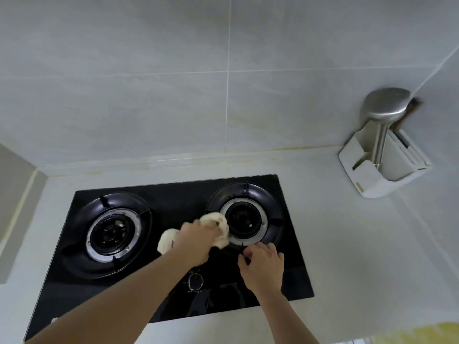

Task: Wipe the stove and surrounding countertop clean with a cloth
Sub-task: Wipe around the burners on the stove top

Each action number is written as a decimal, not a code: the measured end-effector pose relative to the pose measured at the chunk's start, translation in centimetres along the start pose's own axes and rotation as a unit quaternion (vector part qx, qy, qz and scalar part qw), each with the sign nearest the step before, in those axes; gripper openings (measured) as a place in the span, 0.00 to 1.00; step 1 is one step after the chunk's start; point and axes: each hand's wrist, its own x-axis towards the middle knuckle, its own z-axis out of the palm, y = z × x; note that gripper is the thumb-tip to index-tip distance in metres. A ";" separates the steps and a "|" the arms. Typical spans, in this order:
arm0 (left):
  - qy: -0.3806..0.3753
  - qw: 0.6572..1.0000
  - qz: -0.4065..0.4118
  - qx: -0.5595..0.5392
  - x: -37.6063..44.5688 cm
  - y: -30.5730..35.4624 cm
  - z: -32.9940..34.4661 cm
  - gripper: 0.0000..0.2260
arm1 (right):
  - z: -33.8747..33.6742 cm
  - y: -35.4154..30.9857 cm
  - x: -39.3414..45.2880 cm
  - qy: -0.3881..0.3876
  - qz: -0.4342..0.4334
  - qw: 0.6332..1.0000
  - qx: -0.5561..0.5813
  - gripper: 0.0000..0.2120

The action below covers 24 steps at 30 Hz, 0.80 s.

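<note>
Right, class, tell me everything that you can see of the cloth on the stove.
The cloth is cream-white, soft and looks like towelling. It is bunched into a crumpled wad, not spread flat. It lies on the black glass stove between the two burners, its far end against the rim of the right burner. The left hand grips its middle, so one lump shows to the left of the wrist and a larger one beyond the fingers. The right hand does not touch it.
</note>
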 end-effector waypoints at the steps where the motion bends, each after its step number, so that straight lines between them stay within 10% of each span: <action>1: -0.005 1.000 -0.024 0.001 0.1 -0.2 -0.2 0.28 | -0.2 0.2 0.0 -0.006 0.004 1.000 0.003 0.06; 9: -0.011 0.997 0.015 -0.069 -2.0 5.9 0.9 0.30 | -1.5 2.9 -0.3 0.027 0.154 0.983 0.098 0.07; 18: 0.004 0.996 0.008 -0.087 -3.6 5.7 2.1 0.36 | -2.3 3.6 1.2 -0.022 0.149 0.982 0.110 0.08; 24: -0.039 0.954 0.048 -0.293 -4.5 5.8 1.0 0.32 | -3.4 5.1 2.5 0.003 0.107 0.991 0.080 0.06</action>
